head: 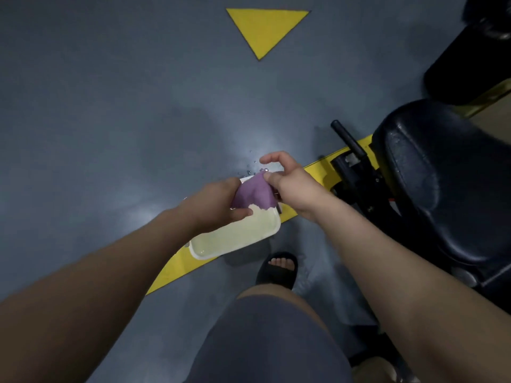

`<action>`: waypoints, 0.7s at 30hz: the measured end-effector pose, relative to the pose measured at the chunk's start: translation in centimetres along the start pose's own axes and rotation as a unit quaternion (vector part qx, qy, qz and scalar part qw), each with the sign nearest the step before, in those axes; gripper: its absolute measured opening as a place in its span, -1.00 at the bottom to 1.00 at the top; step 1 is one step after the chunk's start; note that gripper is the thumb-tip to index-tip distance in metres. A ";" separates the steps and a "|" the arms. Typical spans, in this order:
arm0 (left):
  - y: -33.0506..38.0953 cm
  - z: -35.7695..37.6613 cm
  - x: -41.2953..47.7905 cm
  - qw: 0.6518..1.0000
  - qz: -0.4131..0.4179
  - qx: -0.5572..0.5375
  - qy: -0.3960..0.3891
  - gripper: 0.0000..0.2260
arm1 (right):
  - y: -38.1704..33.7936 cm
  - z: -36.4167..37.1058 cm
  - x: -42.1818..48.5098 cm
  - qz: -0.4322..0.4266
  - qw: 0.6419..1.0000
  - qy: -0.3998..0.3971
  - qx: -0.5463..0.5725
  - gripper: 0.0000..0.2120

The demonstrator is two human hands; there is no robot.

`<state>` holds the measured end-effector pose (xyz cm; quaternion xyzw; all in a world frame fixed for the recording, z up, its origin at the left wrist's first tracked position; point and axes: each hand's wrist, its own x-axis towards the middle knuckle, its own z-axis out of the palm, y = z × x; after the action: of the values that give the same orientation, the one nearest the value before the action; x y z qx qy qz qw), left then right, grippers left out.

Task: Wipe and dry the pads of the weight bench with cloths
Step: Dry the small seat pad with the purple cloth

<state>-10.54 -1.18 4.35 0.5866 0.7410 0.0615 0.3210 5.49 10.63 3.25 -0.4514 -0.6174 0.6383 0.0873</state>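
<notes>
Our left hand (221, 201) grips the purple cloth (254, 193) and our right hand (290, 181) pinches its top. We should squeeze it over the tub (237, 239) below our hands, so drips land inside.

No text, label, brand or number can be read anywhere in the view. The only signs seen are unlettered marks painted on the grey floor (110, 106). A plain yellow triangle (265, 29) is set at the far side, with its tip pointed toward the near side. A yellow stripe (168, 269) is laid diagonally from near left toward the right.
</notes>
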 end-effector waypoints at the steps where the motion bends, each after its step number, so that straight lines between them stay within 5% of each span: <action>1: 0.4 -0.4 0.1 1.000 -0.015 0.023 0.002 -0.79 | -0.6 -0.1 -0.3 -0.006 1.000 -0.011 0.005 -0.76; 6: 1.5 -3.0 -0.1 0.988 -0.072 -0.129 -0.037 -0.88 | -2.7 -0.9 -2.5 -0.065 0.983 -0.089 -0.148 -0.79; 9: 1.4 -3.6 -0.7 0.963 -0.097 -0.232 -0.094 -0.90 | -2.6 -1.2 -2.7 -0.117 0.967 -0.053 -0.221 -0.88; 13: 2.4 -3.1 -1.3 0.869 -0.137 -0.468 -0.081 -0.78 | -1.8 -0.2 -2.6 -0.065 0.993 0.023 -0.099 -0.95; 16: 3.5 -2.2 -1.1 0.829 -0.145 -0.536 -0.056 -0.63 | -1.1 1.2 -2.9 -0.013 0.999 0.045 0.012 -0.93; 21: 5.1 -1.1 -0.7 0.778 -0.186 -0.595 -0.076 -0.73 | -0.3 2.0 -3.6 -0.046 0.997 0.026 -0.051 -0.82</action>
<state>-6.86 0.00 7.86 0.1319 0.6246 0.3845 0.6668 6.02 6.86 4.84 -0.4431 -0.6665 0.5895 0.1092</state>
